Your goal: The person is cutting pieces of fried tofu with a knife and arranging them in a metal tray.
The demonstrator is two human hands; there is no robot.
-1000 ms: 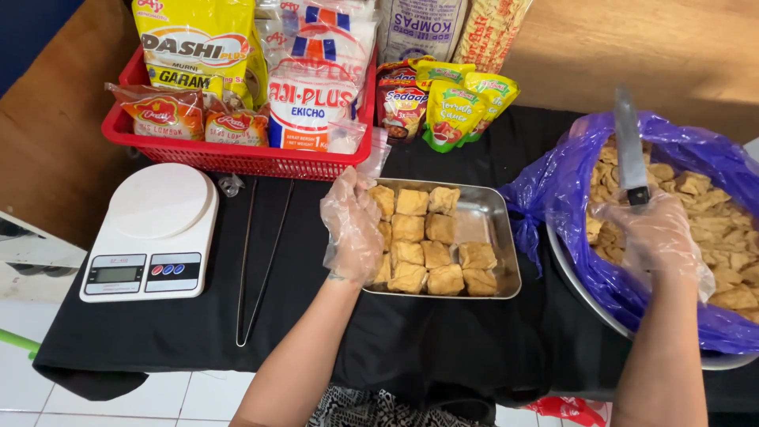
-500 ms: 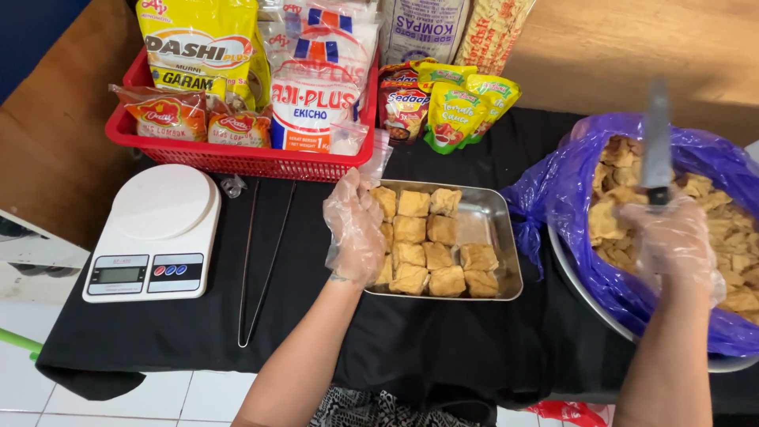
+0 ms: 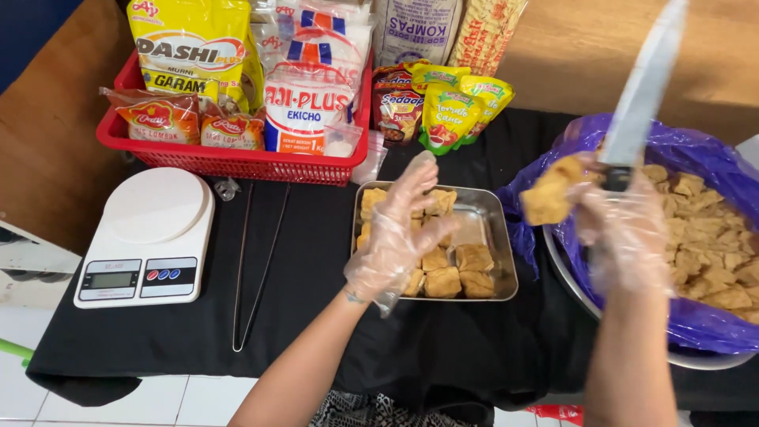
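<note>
My right hand (image 3: 624,229), in a clear plastic glove, grips a knife (image 3: 644,87) with its blade pointing up and also holds a piece of fried tofu (image 3: 548,194) lifted over the left edge of the purple-lined bowl (image 3: 704,324). The bowl is full of several fried tofu pieces (image 3: 711,253). My left hand (image 3: 399,229), gloved too, hovers open just above a metal tray (image 3: 494,237) that holds several tofu cubes (image 3: 458,273).
A white kitchen scale (image 3: 150,237) sits at the left on the black cloth. Metal tongs (image 3: 253,269) lie between scale and tray. A red basket (image 3: 229,154) of seasoning bags stands at the back, with sauce pouches (image 3: 447,107) beside it.
My right hand has lifted out of the bowl with a tofu piece and moved left toward the tray. My left hand has risen off the tray and opened.
</note>
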